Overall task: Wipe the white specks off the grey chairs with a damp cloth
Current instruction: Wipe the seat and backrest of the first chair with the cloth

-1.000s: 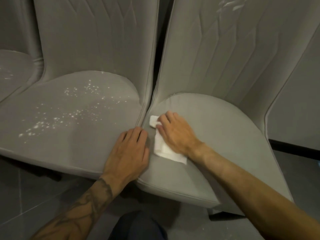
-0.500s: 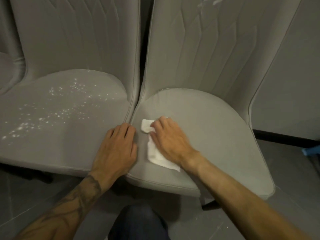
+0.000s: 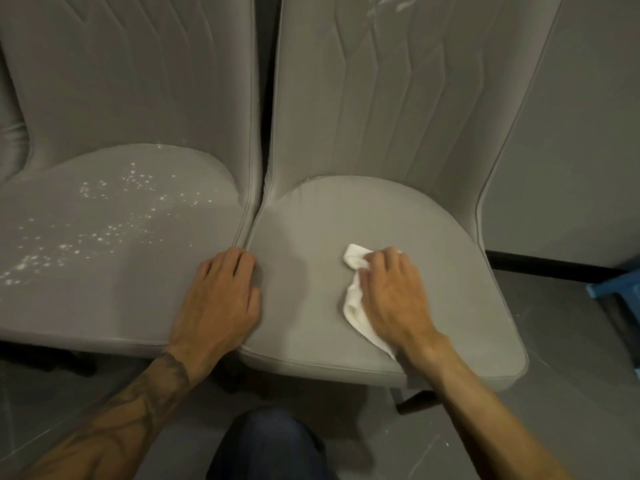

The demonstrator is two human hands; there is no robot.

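Head view looks down on two grey chairs standing side by side with their seats touching: the left chair (image 3: 104,289) and the right chair (image 3: 346,216). One white cloth (image 3: 353,306) lies near the middle of the right chair's seat, under the right hand (image 3: 394,299), whose fingers curl over its bunched front end and press it down. The left hand (image 3: 221,299) rests palm-down, fingers relaxed, holding nothing, at the seam between the seats. Many white specks (image 3: 114,230) dot the left seat. One blue object (image 3: 616,285) sits on the floor (image 3: 554,427).

I see bare right seat (image 3: 346,216) beyond the cloth (image 3: 353,306) — backrest (image 3: 381,98) walls it behind, left hand (image 3: 221,299) blocks the seam side.
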